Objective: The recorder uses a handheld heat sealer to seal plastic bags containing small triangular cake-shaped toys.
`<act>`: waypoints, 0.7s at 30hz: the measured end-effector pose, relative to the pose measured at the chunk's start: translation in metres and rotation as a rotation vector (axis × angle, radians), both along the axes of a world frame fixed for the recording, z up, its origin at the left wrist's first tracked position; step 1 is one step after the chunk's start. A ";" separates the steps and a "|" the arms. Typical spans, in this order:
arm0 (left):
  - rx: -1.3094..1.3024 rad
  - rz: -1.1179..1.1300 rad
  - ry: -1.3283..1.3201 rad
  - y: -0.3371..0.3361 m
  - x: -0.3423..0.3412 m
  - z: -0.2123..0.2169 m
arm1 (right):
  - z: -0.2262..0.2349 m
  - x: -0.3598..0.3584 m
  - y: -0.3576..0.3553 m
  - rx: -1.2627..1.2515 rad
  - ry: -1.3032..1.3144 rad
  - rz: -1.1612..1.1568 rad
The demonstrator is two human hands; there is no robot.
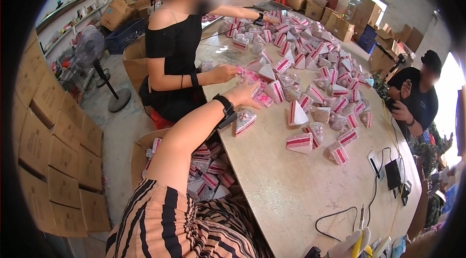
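My left hand [245,94], with a black band on its wrist, reaches over a heap of small pink printed pieces [262,98] at the table's left edge. Its fingers are spread and touch the heap. Beside it lies a clear wedge-shaped pack [245,121] with a pink-and-white side. At the lower edge, my white-gloved right hand [345,247] is closed round a yellow-handled soldering iron [358,243], its metal tip pointing up and away. Part of this hand is cut off by the frame.
Many wedge packs [310,51] cover the far table [291,190]; more fill a carton [145,153] below its left edge. A seated co-worker's hand [224,74] is near mine. A black adapter [393,174] with cables lies right. Another person [417,93] stands beyond.
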State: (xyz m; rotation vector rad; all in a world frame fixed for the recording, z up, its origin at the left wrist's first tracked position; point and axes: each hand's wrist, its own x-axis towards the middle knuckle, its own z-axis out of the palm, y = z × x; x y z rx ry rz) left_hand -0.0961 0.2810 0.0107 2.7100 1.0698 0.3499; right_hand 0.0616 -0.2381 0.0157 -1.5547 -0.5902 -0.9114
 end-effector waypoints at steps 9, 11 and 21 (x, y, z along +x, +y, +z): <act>0.061 0.007 -0.356 0.021 -0.004 -0.010 | 0.002 -0.004 -0.001 -0.069 0.020 -0.030; 0.046 -0.157 -0.353 -0.006 -0.012 -0.004 | 0.001 -0.003 -0.001 -0.044 -0.025 -0.027; -0.004 -0.122 -0.255 -0.086 -0.055 -0.008 | -0.014 0.005 -0.010 -0.047 0.210 -0.129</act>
